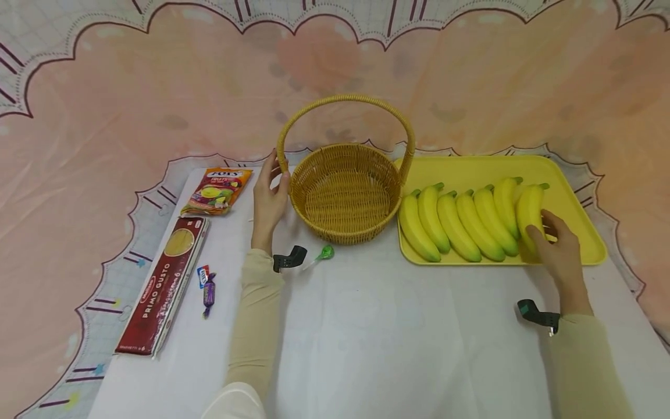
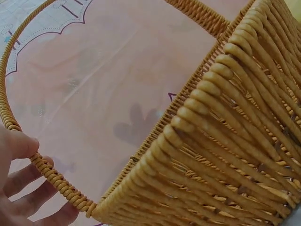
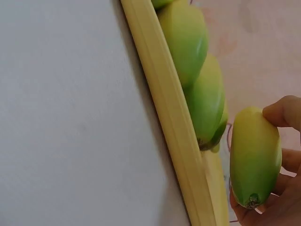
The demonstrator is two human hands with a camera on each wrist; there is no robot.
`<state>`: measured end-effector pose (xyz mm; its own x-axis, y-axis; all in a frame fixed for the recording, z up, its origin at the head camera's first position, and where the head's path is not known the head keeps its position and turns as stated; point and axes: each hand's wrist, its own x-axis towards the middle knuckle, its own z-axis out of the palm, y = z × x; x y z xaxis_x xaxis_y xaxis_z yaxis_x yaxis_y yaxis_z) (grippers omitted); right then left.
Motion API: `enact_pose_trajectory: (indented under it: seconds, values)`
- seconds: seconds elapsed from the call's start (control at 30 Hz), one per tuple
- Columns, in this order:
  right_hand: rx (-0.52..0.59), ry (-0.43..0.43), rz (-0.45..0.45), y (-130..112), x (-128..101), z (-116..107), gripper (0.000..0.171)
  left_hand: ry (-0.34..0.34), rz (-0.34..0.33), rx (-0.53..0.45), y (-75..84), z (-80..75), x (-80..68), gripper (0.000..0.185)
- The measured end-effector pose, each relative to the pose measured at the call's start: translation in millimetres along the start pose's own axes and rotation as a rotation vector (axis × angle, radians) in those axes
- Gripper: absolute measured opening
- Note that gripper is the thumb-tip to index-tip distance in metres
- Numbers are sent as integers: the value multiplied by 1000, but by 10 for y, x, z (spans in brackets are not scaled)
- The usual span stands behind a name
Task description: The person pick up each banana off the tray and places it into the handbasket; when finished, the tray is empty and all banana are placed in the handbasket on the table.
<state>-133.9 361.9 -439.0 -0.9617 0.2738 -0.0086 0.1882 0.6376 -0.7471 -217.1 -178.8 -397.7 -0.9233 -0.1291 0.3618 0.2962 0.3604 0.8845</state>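
My left hand (image 1: 270,201) holds the handle of a woven wicker basket (image 1: 345,230) near its left base; in the left wrist view the thumb and fingers (image 2: 21,143) lie on either side of the handle (image 2: 51,176). Nothing lies inside the basket. On the right, my right hand (image 1: 564,247) grips a yellow banana (image 1: 530,215) with green ends, the rightmost of a row. The right wrist view shows this banana (image 3: 255,157) between thumb and fingers, apart from the others. Several more bananas (image 1: 463,227) lie side by side on a yellow tray (image 1: 576,233).
Left of the basket lie an orange candy bag (image 1: 216,192), a red spaghetti pack (image 1: 162,285), a purple wrapped candy (image 1: 209,294) and a small blue-and-red wrapped sweet (image 1: 203,276). A green lollipop (image 1: 327,252) sits just in front of the basket. A patterned cloth hangs behind.
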Motion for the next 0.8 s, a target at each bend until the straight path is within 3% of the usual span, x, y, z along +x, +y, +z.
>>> enact_pose_trajectory:
  seconds: [0.3,0.53,0.8]
  values:
    - [44,-14,-121,-240,-302,191,58,17,36,15,-20,20,-31,56]
    - [76,-23,-264,-497,-483,472,53,27,131,150,-43,16,-86,54]
    - [112,-85,-407,-785,-610,756,54,24,154,201,-20,32,-90,54]
